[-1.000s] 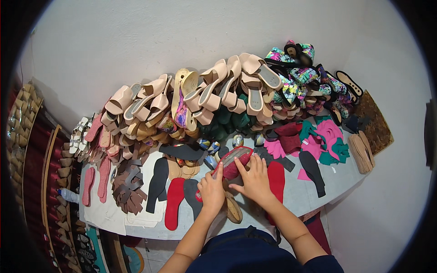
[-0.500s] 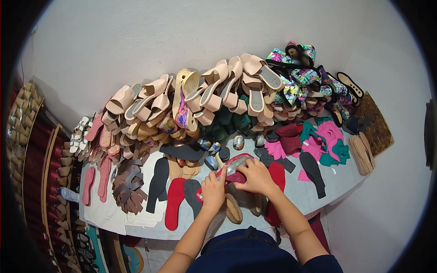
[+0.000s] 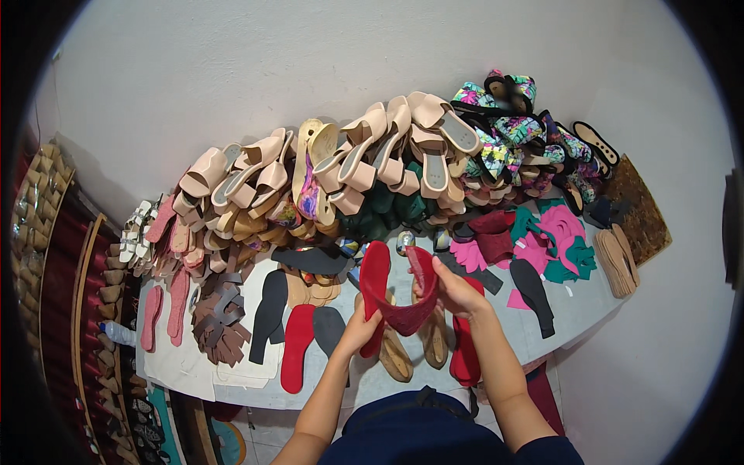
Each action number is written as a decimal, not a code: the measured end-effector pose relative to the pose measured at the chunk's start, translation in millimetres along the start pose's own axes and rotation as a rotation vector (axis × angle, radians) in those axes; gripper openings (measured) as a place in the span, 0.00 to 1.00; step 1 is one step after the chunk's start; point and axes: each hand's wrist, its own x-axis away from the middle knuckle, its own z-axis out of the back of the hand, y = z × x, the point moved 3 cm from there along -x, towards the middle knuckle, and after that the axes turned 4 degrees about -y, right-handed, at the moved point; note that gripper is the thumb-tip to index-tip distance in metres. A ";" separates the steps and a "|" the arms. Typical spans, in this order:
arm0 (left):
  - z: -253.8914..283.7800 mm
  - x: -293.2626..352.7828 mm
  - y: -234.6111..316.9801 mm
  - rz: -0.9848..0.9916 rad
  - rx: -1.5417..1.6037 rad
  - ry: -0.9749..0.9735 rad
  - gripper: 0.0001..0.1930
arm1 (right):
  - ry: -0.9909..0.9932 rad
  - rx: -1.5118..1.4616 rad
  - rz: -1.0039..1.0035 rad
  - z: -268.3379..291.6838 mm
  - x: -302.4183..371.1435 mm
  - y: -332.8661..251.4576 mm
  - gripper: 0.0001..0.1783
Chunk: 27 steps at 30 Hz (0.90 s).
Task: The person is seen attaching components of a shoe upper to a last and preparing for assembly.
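Note:
My left hand (image 3: 358, 332) is closed on a red insole (image 3: 375, 267), held upright above the table. A dark red strap (image 3: 407, 316) spans from the insole's lower part to my right hand (image 3: 459, 293), which pinches its free end. The strap's pale inner side shows near my right fingers. Below the hands stand two tan wooden-looking shoe forms (image 3: 397, 356). To their left lie a red sole piece (image 3: 296, 349) and a grey sole piece (image 3: 329, 335). Another red sole piece (image 3: 465, 358) lies under my right forearm, partly covered.
Beige heeled sandals (image 3: 360, 167) are heaped along the wall, with patterned sandals (image 3: 496, 155) at the right. Dark soles (image 3: 268, 314), brown straps (image 3: 219, 322) and pink and teal pieces (image 3: 559, 240) cover parts of the table (image 3: 496, 333). Shelves of footwear (image 3: 108, 310) stand left.
My hands have moved apart. The red insole, earlier bent and turned with its shiny side up, now stands upright in my left hand, while my right hand draws the strap out sideways.

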 end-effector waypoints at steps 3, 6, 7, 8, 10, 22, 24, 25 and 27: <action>-11.8 0.4 7.3 -0.032 0.125 0.038 0.19 | -0.059 -0.131 -0.015 -18.3 -6.0 3.7 0.28; -10.8 1.0 5.7 0.101 0.052 -0.083 0.17 | 0.000 -0.316 0.117 -26.2 -25.1 14.9 0.20; -10.9 1.5 7.3 0.101 0.053 -0.081 0.17 | -0.001 -0.315 0.116 -27.8 -33.7 21.6 0.20; -13.1 3.2 12.0 0.151 0.134 -0.100 0.16 | 0.153 -0.297 0.248 -25.0 -40.9 23.4 0.17; -17.4 6.0 19.2 0.185 0.230 -0.177 0.17 | 0.262 -0.351 0.379 -17.5 -43.2 25.9 0.16; -23.5 5.1 33.8 0.147 0.777 -0.142 0.41 | 0.321 -0.176 0.173 -5.1 -36.0 53.9 0.24; -25.8 4.2 35.1 0.194 0.684 -0.142 0.45 | 0.358 -0.101 0.163 0.0 -35.2 57.8 0.24; -26.7 4.1 35.3 0.195 0.685 -0.143 0.45 | 0.392 -0.027 0.151 2.3 -35.0 58.9 0.24; -27.2 6.6 33.1 0.250 0.646 -0.168 0.46 | 0.357 -0.101 0.202 -5.4 -33.0 54.9 0.24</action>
